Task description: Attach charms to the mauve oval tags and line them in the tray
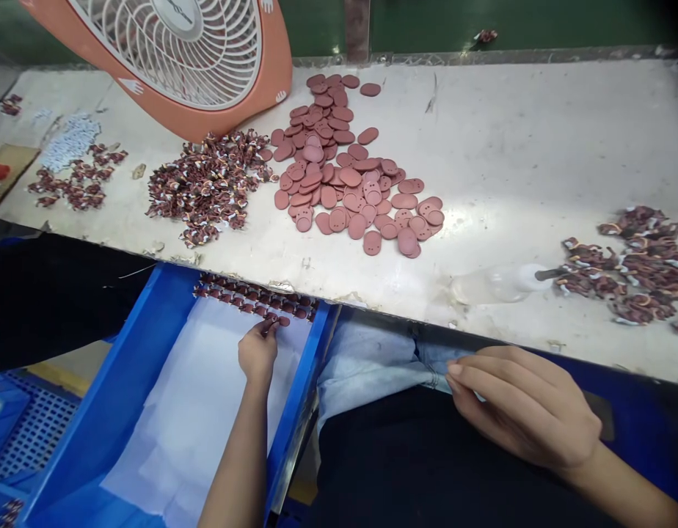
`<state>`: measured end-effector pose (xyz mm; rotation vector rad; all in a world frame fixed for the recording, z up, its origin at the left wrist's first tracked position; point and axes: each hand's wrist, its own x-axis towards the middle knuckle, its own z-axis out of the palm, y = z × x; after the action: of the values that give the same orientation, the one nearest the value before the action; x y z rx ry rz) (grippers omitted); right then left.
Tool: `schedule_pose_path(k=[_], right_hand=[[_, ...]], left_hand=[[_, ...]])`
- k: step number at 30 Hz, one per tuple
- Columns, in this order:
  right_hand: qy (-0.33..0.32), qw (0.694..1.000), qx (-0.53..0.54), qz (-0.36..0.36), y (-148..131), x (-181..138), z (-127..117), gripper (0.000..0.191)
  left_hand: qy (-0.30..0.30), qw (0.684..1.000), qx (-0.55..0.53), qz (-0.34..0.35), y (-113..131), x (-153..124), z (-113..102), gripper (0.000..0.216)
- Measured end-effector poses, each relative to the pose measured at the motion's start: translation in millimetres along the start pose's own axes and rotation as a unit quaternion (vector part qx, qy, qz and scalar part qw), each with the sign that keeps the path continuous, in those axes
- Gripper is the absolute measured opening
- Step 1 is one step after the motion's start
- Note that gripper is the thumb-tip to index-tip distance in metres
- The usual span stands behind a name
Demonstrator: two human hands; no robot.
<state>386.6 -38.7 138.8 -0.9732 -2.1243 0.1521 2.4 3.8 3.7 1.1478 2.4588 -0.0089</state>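
Though small, disc (reddish) in left fingers

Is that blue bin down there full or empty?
Partly filled: in the blue bin, reddish-brown pieces line the far end in rows, near the left hand, while white sheet shows across much of the rest.

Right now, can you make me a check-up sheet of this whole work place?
Surface: white table, front edge chipped.
Work things: piles of brown ovals and brown figures; rows of brown pieces in a blue bin lined with white paper.
Clutter: orange fan, clear bottle lying down, small white bits.
Hands: left hand pinches a small piece in the bin; right hand is before the table, contents unclear.
Cables: nothing seen.
Surroundings: green surface behind the table, blue basket at lower left.
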Motion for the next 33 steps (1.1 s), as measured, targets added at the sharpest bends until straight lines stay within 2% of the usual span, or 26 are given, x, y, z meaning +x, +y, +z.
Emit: schedule_pose_path(k=[16, 33], right_hand=[[0.008, 1.0, -0.003, 0.01, 1, 1, 0, 0.02], [0.019, 0.999, -0.01, 0.028, 4, 2, -1, 0.016]], left_hand=[[-0.007, 0.998, 0.064, 0.013, 9, 7, -6, 0.034], [0.009, 0.995, 0.092, 0.041, 7, 9, -1, 0.032]])
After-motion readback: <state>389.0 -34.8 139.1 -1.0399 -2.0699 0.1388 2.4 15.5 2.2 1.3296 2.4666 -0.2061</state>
